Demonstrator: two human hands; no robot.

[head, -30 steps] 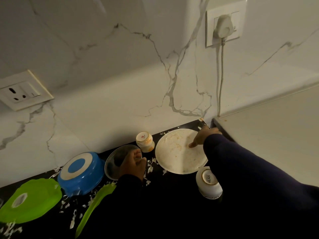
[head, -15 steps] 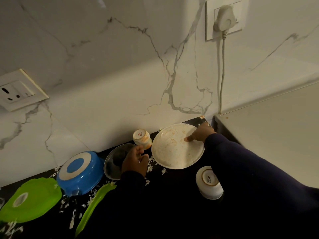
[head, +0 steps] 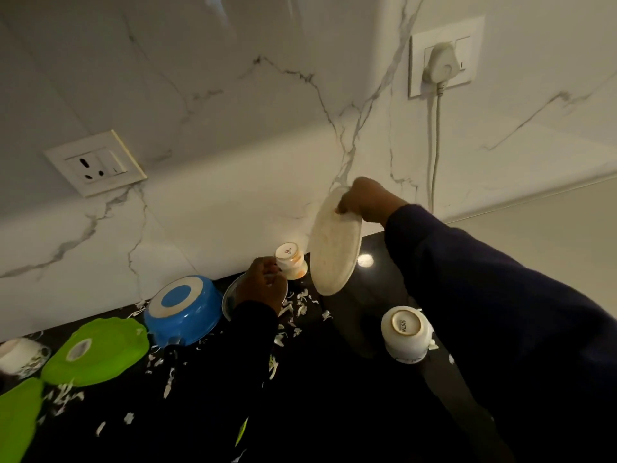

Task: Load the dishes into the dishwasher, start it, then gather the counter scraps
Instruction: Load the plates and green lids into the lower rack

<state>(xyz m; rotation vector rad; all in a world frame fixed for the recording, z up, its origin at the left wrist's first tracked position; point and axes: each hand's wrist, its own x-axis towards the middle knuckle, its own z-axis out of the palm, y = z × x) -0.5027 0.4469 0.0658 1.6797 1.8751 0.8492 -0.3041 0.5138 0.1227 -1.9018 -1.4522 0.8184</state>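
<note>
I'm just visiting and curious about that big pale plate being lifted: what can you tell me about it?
The plate is round, shallow and off-white, apparently ceramic or melamine. Its face carries faint brownish food smears, so it looks used. It is tilted steeply, nearly on edge, and raised above the black counter in front of the marbled wall. The right hand pinches its upper rim, fingers curled over the edge. Its lower rim hangs near a small overturned cup; contact cannot be told.

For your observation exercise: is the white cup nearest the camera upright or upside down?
Upside down. The white cup stands mouth-down on the black counter, its base ring and printed maker's mark facing up.
</note>
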